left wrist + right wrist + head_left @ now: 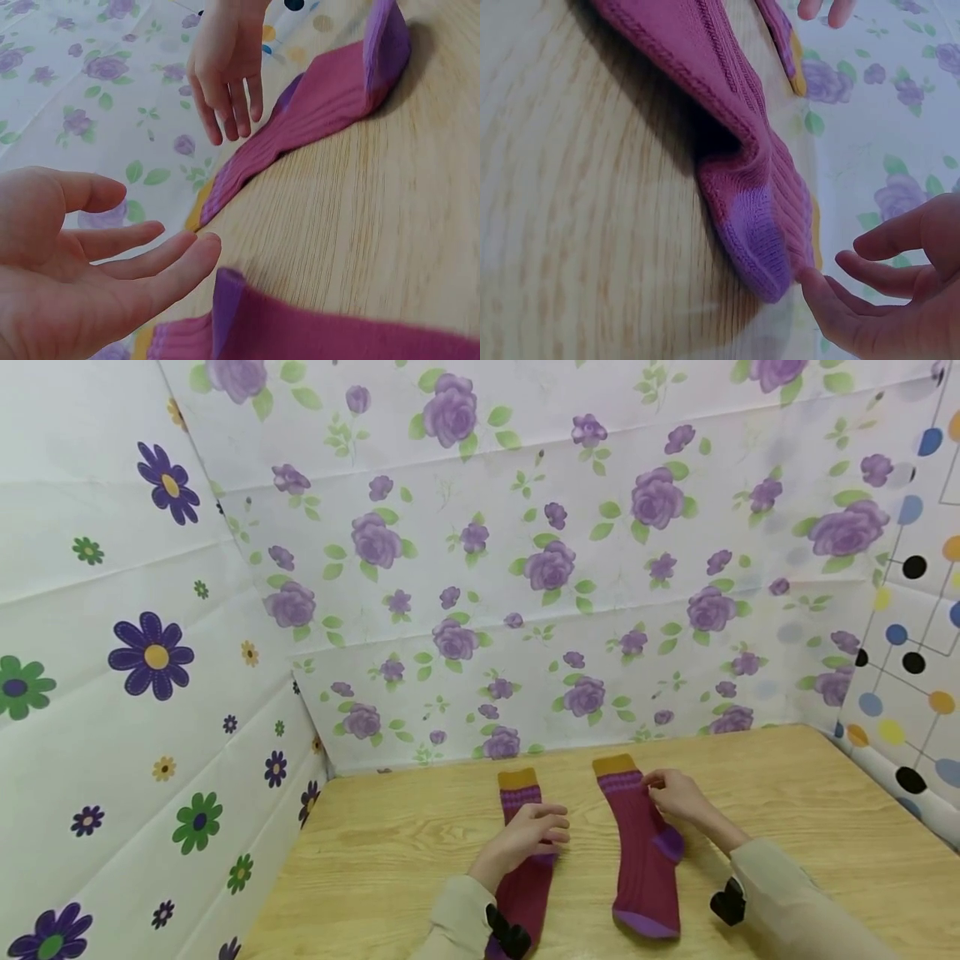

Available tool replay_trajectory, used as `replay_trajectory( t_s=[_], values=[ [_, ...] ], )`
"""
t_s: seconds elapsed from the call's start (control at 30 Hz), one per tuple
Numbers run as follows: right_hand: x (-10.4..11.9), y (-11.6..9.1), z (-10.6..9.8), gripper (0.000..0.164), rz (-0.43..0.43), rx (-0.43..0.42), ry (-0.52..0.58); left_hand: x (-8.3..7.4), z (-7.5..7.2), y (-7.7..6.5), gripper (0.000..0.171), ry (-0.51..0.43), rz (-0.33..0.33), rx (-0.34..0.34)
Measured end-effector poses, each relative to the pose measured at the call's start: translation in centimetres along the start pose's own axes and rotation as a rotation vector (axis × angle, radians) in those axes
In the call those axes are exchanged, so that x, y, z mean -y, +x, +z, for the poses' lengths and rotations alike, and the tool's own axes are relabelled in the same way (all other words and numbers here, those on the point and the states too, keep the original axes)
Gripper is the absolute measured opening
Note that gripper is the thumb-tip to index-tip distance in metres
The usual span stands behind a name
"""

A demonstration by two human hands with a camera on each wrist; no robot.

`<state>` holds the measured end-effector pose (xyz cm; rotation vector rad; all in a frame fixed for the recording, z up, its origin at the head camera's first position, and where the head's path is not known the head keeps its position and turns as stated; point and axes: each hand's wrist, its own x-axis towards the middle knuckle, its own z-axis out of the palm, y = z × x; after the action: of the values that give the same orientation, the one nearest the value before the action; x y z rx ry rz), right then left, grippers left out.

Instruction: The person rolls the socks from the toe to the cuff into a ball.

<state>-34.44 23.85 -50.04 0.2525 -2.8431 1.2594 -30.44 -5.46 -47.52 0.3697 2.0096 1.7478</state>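
Observation:
Two magenta ribbed socks with mustard cuffs and purple heels lie side by side on the table. Over the left sock (528,893) is my left hand (521,842), which hides part of its leg; the left wrist view shows its fingers loosely bent around nothing. Beside the upper leg of the right sock (643,852), its cuff toward the wall, is my right hand (678,797). In the right wrist view, relaxed fingertips (817,296) come right up to the sock's edge, close by the purple heel (754,240), without pinching it. The right sock's purple toe (647,925) points toward me.
The wooden table (397,860) meets a white back wall (480,568) printed with purple roses. To the left stands a daisy-patterned wall (97,718), to the right a dotted one (911,693). Black straps (727,902) sit on both wrists.

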Motion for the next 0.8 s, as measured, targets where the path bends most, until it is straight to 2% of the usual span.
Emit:
replay_trajectory(
  t_s=[0.13,0.27,0.37,0.53,0.8],
  values=[
    [-0.2,0.2,0.0,0.039,0.015,-0.003,0.05,-0.2,0.6,0.2,0.043,-0.013,-0.027,0.021],
    [-0.4,0.5,0.0,0.041,-0.009,-0.029,0.087,-0.5,1.1,0.5,0.044,-0.004,-0.058,0.021],
    [-0.2,0.6,0.0,0.042,0.016,-0.04,0.104,-0.7,1.6,0.6,0.042,-0.014,-0.072,0.017],
    [0.5,0.6,0.1,0.04,0.093,-0.038,0.092,-0.6,2.2,0.8,0.041,-0.025,-0.076,0.015],
    [1.0,0.6,0.1,0.04,0.094,-0.019,0.071,-0.3,3.4,1.1,0.039,-0.057,-0.091,0.027]
  ],
)
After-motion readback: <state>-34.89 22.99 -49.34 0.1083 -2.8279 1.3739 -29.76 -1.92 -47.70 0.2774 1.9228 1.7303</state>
